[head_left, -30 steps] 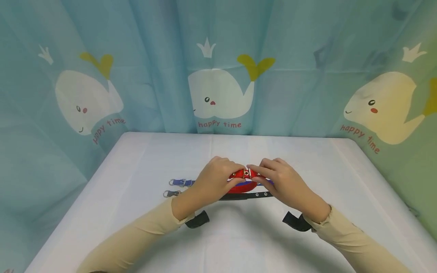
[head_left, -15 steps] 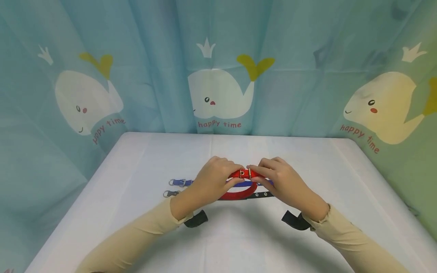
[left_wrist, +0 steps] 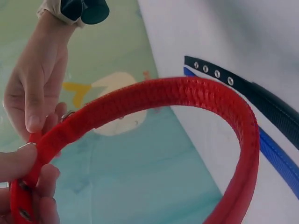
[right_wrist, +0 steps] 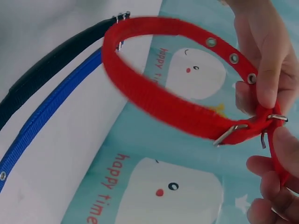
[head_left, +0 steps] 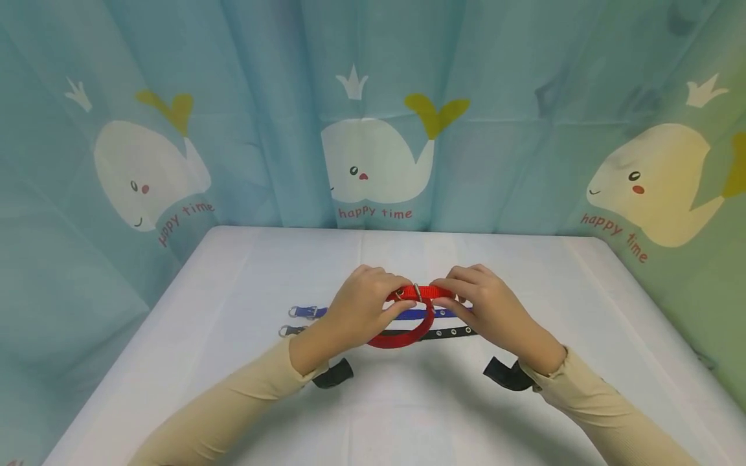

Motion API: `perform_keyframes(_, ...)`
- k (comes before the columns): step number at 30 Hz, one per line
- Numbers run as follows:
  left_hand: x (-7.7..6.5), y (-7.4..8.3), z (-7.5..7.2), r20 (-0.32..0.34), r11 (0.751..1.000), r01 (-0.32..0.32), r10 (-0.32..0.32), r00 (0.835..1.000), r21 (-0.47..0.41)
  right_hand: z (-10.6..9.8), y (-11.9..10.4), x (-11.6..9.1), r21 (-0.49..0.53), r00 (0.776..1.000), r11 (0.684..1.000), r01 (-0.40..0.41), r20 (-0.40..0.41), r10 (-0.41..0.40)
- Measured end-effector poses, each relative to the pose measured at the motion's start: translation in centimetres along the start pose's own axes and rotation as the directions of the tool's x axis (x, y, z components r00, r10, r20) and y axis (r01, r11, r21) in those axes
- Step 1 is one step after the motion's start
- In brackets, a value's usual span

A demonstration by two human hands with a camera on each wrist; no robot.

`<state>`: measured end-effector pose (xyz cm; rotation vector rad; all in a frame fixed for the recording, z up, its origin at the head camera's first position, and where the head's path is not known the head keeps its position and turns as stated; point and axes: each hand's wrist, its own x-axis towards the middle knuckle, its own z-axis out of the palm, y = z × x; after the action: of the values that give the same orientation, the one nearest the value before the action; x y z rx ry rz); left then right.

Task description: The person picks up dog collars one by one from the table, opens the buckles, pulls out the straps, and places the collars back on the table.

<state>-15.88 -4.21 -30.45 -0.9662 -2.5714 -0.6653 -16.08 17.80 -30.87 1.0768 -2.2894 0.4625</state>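
Note:
A red collar with metal eyelets is held up over the table, bent into a loop that hangs toward the person. Thumb and fingers of my left hand pinch the eyeleted strap beside the buckle. On the other side, my right hand pinches a red strap end that extends past the buckle. A second metal loop sits farther along the band in the right wrist view. Behind and below lie a blue collar and a black collar, partly covered by my hands and the red loop.
The white table reaches back to a light blue curtain printed with whales. Metal rings on the blue and black collars point left. Black straps hang beneath both wrists.
The buckle has shifted left with my left hand, and my right hand has moved slightly right, so more red strap shows between them. The red loop hangs lower.

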Motion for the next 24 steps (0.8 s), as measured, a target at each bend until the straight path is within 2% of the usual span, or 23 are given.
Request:
perform_keyframes(6,-0.3,0.1,0.0,-0.052,0.999,-0.012,0.010,0.999,-0.045,0.0,-0.1,-0.2,0.052,0.993,0.994,-0.095,0.079,0.091)
perform_keyframes(12,-0.5,-0.2,0.0,-0.017,0.993,0.004,-0.006,1.000,-0.117,0.1,0.5,-0.3,0.188,0.993,0.976,-0.105,0.076,0.092)
perform_keyframes(15,-0.6,-0.4,0.2,-0.011,0.991,-0.010,0.008,1.000,-0.136,0.2,0.3,-0.2,0.264,0.992,0.959,-0.100,0.102,0.075)
perform_keyframes(17,-0.6,-0.4,0.4,-0.017,0.990,-0.045,0.043,0.999,-0.134,0.5,0.0,0.0,0.285,0.996,0.956,-0.063,0.083,0.041)
perform_keyframes(20,-0.6,-0.4,0.6,-0.041,0.990,-0.091,0.088,0.995,-0.105,0.9,-0.4,0.3,0.269,1.000,0.963,0.021,-0.001,-0.022)
perform_keyframes(22,-0.7,-0.4,0.7,-0.066,0.992,-0.096,0.090,0.994,-0.080,1.0,-0.5,0.4,0.244,0.997,0.968,0.064,-0.061,-0.050)
perform_keyframes(24,-0.7,-0.4,0.6,-0.097,0.995,-0.075,0.069,0.993,-0.064,1.0,-0.6,0.6,0.228,0.995,0.971,0.075,-0.084,-0.057)
